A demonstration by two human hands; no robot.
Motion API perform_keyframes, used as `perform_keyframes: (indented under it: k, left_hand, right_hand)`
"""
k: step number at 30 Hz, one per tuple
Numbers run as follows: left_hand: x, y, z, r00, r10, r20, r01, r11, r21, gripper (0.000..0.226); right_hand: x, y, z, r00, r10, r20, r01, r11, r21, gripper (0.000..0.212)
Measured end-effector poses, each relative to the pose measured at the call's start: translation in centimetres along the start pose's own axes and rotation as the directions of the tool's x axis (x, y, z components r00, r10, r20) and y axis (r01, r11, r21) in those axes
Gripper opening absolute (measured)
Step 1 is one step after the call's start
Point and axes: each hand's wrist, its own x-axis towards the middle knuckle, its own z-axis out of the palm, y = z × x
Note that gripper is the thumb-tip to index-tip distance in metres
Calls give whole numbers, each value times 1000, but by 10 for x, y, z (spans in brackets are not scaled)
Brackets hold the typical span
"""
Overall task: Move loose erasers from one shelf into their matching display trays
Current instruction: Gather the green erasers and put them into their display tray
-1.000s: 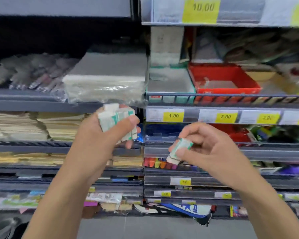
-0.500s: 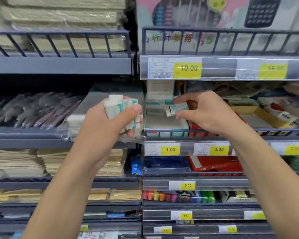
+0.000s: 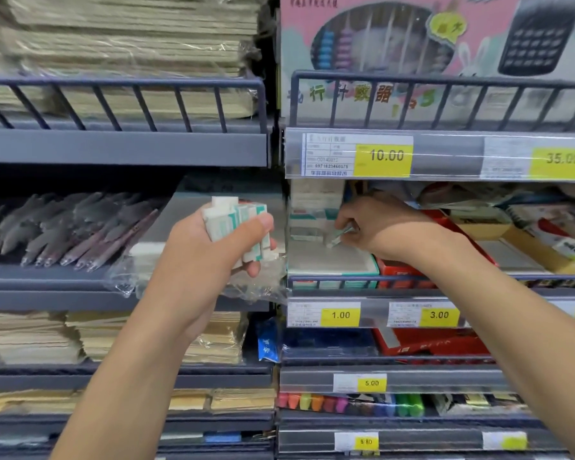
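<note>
L hand (image 3: 213,257) clenched round bundle of erasers (image 3: 238,224), chest-high. R hand (image 3: 379,227) pinching single eraser (image 3: 341,234) inside teal tray (image 3: 332,263), above 1.00 tag (image 3: 340,315).

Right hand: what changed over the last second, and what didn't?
The right hand carried its single eraser up from the lower shelves and forward into the green-edged tray, where it now holds it low over the tray floor, not yet released. The left hand kept its grip on the eraser stack, in much the same spot.
</note>
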Motion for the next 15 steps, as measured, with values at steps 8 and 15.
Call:
perform_keyframes:
  k: [8,15]
  left_hand:
    - [3,-1,1,999,-8,41,8,1000,6,18]
    - [7,-3,5,999,-9,52,10,1000,-18,16]
  right_hand:
    - [12,-1,4,1000,-27,-15,26,997,-77,21]
    - [16,5,5,996,-68,-60,64,995,-72,14]
